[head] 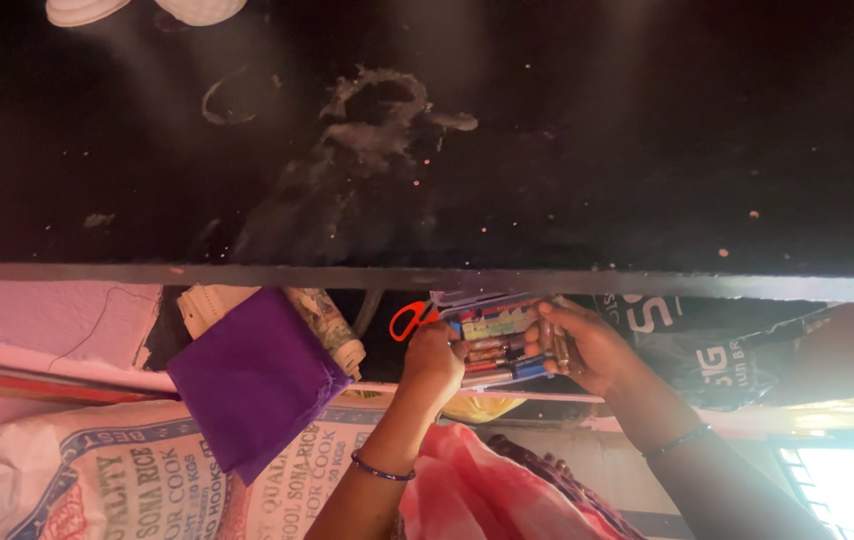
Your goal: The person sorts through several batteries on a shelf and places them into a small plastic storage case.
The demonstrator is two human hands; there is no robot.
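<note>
Dark stone slab (427, 150) with whitish smears fills upper half, 2 white round objects (137, 8) at its top edge. Purple cloth (252, 380) hangs below slab edge, over white printed woven sack (97, 470). Black printed bag (707, 350) at right. Pink-red fabric (487, 495) at bottom centre.

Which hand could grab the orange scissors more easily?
Probably the left hand: it rests right beside the orange scissors. The right hand grips the far end of the pen box, away from them.
</note>
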